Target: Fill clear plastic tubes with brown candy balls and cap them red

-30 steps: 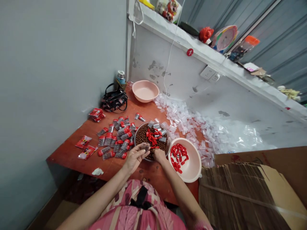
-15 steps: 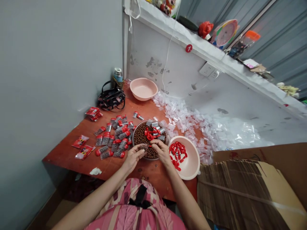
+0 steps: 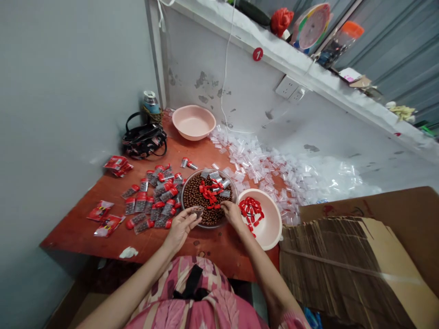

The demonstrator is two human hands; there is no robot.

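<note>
Left hand point(image 3: 181, 227) at the near left rim of a round, shiny metal bowl point(image 3: 235, 192), thumb and fingers pinched on a small clear plastic bottle point(image 3: 197, 210) with dark contents. The bottle is tilted, partly covered by the fingers, above the bowl's near edge. Right hand point(image 3: 232, 214) over the bowl's right rim, fingers curled inward; whether they grip anything, cannot tell.

In the bowl: glossy round brown beads point(image 3: 194, 194), with a loose cluster of red plastic caps point(image 3: 210, 194) on top and several clear cylindrical tubes point(image 3: 216, 176) toward the far side.

Just right of the bowl, a pale pink plastic basin point(image 3: 274, 224) holding more red caps. Left of the bowl, a heap of filled clear bottles with red tops point(image 3: 140, 205), most lying on their sides; two further ones lie behind the heap.

All on a reddish-orange tabletop point(image 3: 75, 224). At its left side, flat red printed packets point(image 3: 100, 210); farther back, a black patterned handbag point(image 3: 144, 141) and a second pink basin point(image 3: 194, 128). Behind and to the right, a wide spread of clear plastic pieces point(image 3: 254, 160). Right foreground: stacked brown cardboard point(image 3: 329, 265)
</note>
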